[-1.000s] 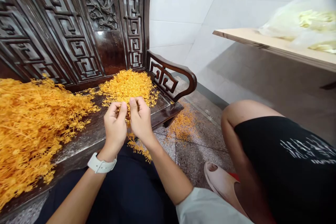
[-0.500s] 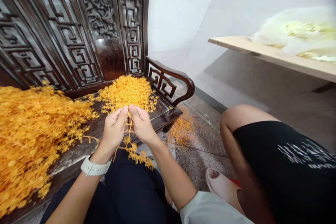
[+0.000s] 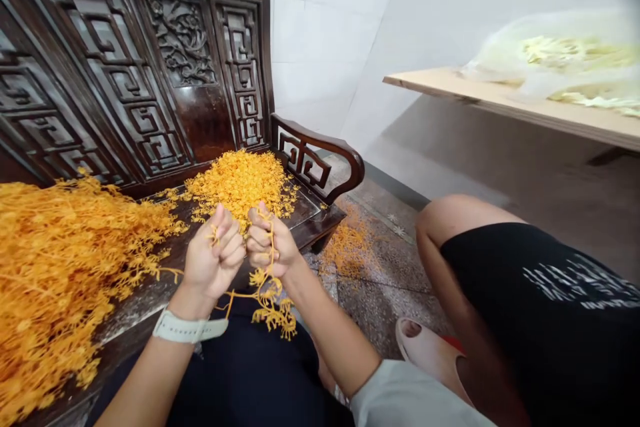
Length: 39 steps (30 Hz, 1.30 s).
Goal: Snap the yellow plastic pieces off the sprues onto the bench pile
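My left hand (image 3: 214,260), with a pale watch strap (image 3: 187,328) on the wrist, is closed with a small orange piece (image 3: 214,235) between thumb and fingers. Close beside it, my right hand (image 3: 280,243) is curled around the thin stem of an orange flower-like sprig (image 3: 274,303). The sprig's branching end hangs below the hand, over my dark-clothed lap. Just beyond both hands, a heap of small orange flower-like pieces (image 3: 240,177) rests on the dark wooden bench (image 3: 305,220).
A larger pile of tangled orange sprigs (image 3: 55,273) covers the bench at left. Orange bits (image 3: 350,240) litter the floor under the carved armrest (image 3: 345,153). At right are another person's knee (image 3: 455,213) and a wooden board (image 3: 440,83) bearing bagged pale yellow pieces (image 3: 575,50).
My hands have moved slightly apart from a fingertip-to-fingertip pinch and turned, fingers curling in. The stem now rises along my right fingers, and a small piece shows in my left.
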Each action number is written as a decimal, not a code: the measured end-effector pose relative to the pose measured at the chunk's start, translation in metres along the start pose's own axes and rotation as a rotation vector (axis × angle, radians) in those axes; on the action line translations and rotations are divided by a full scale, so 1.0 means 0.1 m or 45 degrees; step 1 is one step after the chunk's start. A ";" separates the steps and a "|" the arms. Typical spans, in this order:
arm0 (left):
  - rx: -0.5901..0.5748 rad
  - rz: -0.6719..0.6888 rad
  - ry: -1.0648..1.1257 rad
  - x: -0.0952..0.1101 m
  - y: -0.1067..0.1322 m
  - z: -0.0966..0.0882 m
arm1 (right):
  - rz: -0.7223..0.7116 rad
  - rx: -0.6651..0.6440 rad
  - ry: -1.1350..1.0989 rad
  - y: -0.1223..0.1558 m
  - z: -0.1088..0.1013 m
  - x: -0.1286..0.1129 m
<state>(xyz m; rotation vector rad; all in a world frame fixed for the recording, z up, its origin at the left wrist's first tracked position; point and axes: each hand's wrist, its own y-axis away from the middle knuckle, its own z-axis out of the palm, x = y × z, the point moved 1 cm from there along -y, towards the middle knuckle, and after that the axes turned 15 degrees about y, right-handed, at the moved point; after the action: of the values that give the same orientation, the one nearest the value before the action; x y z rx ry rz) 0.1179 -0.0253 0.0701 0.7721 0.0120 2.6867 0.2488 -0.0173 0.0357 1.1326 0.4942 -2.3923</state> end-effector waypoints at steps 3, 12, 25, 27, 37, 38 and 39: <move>0.030 0.062 0.061 0.06 -0.04 -0.02 | 0.013 -0.042 -0.026 0.03 0.04 -0.04; 0.128 0.475 -0.554 0.25 -0.63 -0.30 | -0.056 0.081 0.033 0.37 -0.10 -0.16; 0.075 0.544 -1.174 -0.11 -0.15 -0.28 | -0.273 0.827 0.490 0.21 -0.15 0.08; -0.033 0.357 -1.301 -0.28 0.03 -0.16 | -0.423 0.926 0.720 0.16 -0.16 0.08; -0.172 -0.125 -0.568 -0.32 0.11 -0.19 | -0.268 0.693 0.814 0.01 -0.08 0.07; -0.238 -0.239 -0.515 -0.26 0.11 -0.19 | -0.200 0.634 0.779 0.01 -0.06 0.06; -0.308 -0.324 -0.492 -0.20 0.12 -0.19 | -0.173 0.583 0.772 0.02 -0.05 0.04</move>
<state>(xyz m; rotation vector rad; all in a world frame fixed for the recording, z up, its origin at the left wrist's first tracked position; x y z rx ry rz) 0.1205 -0.0416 0.0448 1.1116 -0.2834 2.2135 0.2501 -0.0174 0.0293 2.1113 0.2043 -2.3054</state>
